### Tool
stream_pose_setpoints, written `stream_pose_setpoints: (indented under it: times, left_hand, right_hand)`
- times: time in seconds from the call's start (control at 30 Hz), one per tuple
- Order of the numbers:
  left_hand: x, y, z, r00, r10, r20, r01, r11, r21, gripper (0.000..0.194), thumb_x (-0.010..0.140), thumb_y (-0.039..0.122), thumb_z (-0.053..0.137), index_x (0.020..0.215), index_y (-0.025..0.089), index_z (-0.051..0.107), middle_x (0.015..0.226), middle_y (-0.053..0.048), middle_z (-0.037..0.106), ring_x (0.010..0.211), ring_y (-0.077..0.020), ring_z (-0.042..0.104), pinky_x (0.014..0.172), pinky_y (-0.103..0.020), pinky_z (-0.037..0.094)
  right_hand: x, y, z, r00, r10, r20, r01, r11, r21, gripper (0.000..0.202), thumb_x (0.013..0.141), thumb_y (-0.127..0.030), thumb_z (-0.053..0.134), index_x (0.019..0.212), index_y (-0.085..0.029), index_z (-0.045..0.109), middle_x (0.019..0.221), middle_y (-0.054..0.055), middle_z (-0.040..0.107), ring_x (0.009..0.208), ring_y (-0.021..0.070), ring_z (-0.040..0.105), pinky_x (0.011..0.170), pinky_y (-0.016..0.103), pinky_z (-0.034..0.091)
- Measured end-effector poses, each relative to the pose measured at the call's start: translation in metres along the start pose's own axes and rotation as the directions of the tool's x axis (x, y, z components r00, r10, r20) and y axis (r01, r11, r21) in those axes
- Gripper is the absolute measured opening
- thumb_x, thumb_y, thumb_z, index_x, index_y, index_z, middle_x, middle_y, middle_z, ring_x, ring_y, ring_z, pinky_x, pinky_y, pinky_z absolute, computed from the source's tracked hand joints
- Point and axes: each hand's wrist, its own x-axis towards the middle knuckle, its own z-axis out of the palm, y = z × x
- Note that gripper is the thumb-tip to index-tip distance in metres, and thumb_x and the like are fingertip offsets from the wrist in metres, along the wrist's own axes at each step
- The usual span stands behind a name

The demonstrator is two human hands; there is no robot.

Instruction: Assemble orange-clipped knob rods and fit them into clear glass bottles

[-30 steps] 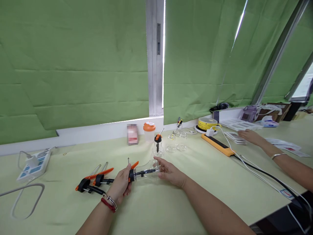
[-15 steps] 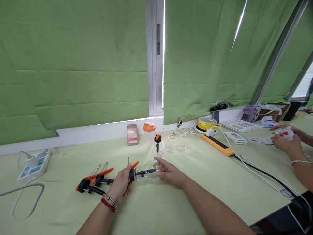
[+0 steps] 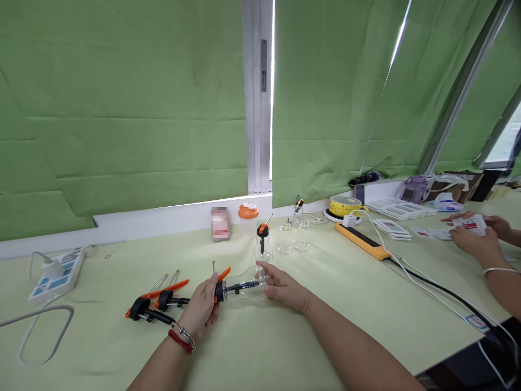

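My left hand (image 3: 203, 304) is closed round a black pump head (image 3: 220, 292) with an orange lever and a thin metal spout. The black tube of this head lies inside a clear glass bottle (image 3: 244, 285), which is tilted on its side. At the bottle's base, my right hand (image 3: 285, 285) grips the glass between thumb and fingers. Two loose pump heads lie beside my left hand: one (image 3: 140, 308) at the far left, another (image 3: 166, 298) nearer. Behind the hands stands an upright glass bottle (image 3: 262, 247) with a similar black and orange head.
Farther back are bare glass bottles (image 3: 302, 239), an orange-lidded cup (image 3: 248, 220) and a pinkish box (image 3: 220, 224). An orange power strip (image 3: 362, 240) trails cables on the right. A white power strip (image 3: 59, 276) sits left. A co-worker's hands (image 3: 480, 239) hold a white card.
My hands, the bottle and the pump head look unmoved. At the right, the co-worker's hands and card have shifted slightly to the left.
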Motion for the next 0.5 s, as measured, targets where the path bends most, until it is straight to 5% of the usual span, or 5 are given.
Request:
stream_pose_setpoints:
  times: [0.5]
  left_hand:
    - [-0.0002, 0.0017, -0.0005, 1.0, 0.003, -0.014, -0.003, 0.999, 0.041, 0.05, 0.081, 0.066, 0.029, 0.072, 0.022, 0.048, 0.034, 0.008, 0.038, 0.027, -0.0104, 0.033, 0.031, -0.02, 0.02]
  right_hand:
    - [-0.0006, -0.0009, -0.0003, 1.0, 0.018, -0.008, -0.018, 1.0, 0.009, 0.072, 0.074, -0.045, 0.068, 0.137, -0.033, 0.036, 0.118, 0.007, 0.046, 0.07, 0.0088, 0.048, 0.068, 0.029, 0.046]
